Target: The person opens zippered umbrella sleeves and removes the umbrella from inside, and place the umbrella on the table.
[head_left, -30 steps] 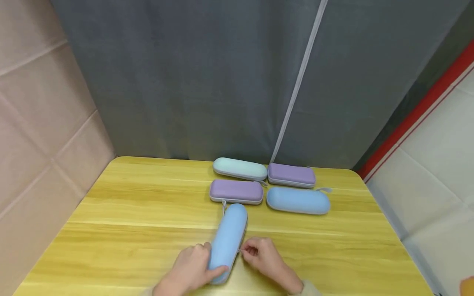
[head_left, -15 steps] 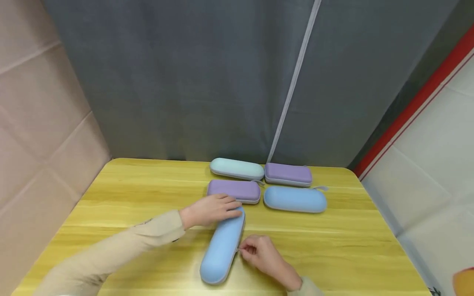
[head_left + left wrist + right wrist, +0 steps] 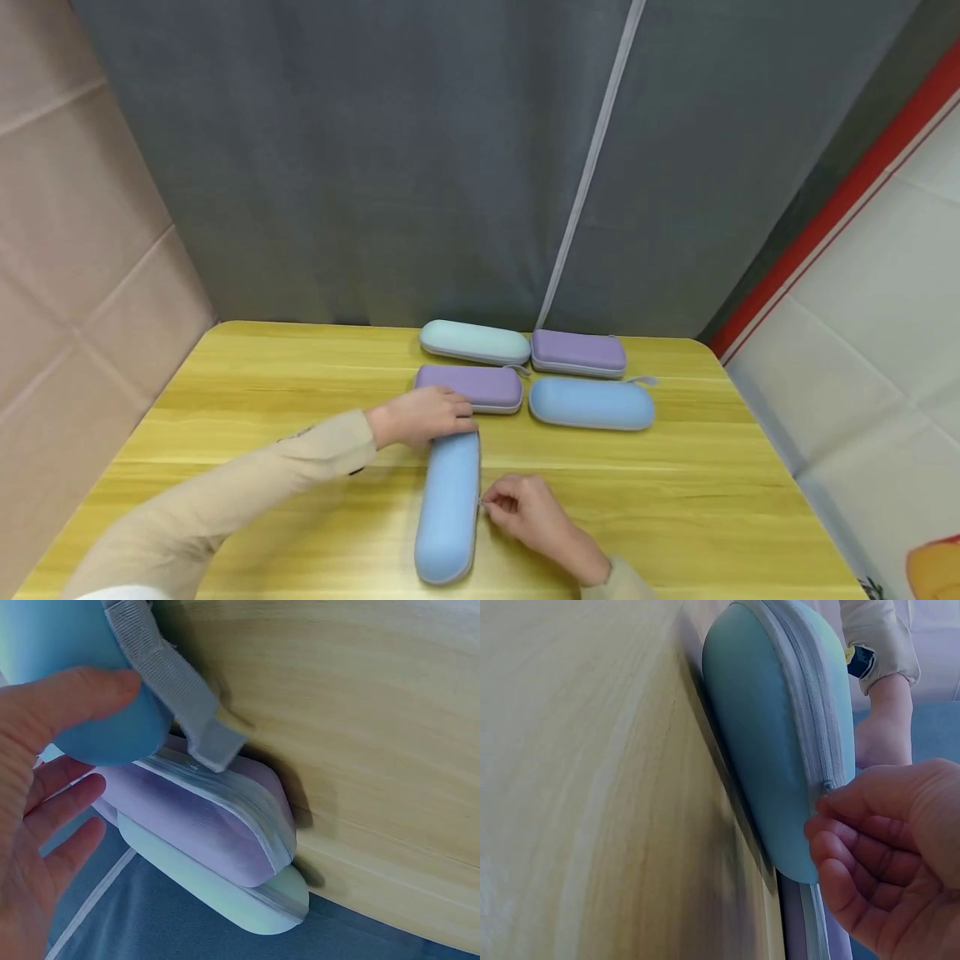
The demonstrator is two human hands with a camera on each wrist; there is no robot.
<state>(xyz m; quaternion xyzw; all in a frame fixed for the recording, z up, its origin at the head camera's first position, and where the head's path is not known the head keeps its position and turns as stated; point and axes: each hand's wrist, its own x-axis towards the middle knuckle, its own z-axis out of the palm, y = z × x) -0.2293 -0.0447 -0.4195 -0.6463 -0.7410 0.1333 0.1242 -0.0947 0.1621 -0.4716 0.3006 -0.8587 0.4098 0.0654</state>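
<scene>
A blue zip case (image 3: 447, 508) with rounded ends lies lengthwise near the front of the table. My left hand (image 3: 420, 417) holds its far end; in the left wrist view the thumb (image 3: 97, 697) presses one side, with the fingers round the other. A grey fabric strap (image 3: 176, 690) hangs from that end. On the case's right side my right hand (image 3: 528, 512) pinches the zipper pull between thumb and forefinger. Up close in the right wrist view, the pull (image 3: 828, 787) sits on the grey zipper (image 3: 814, 705), which looks closed along the visible stretch.
Just beyond the held case lies a purple case (image 3: 480, 386). Behind it are a mint case (image 3: 474, 342) and a second purple case (image 3: 577, 352). Another blue case (image 3: 591, 403) lies to the right. A grey curtain (image 3: 360, 167) hangs behind the wooden table (image 3: 285, 367).
My left hand has gone from the case's near end to its far end. The case has turned to lie straighter front to back. My right hand still pinches the zipper pull.
</scene>
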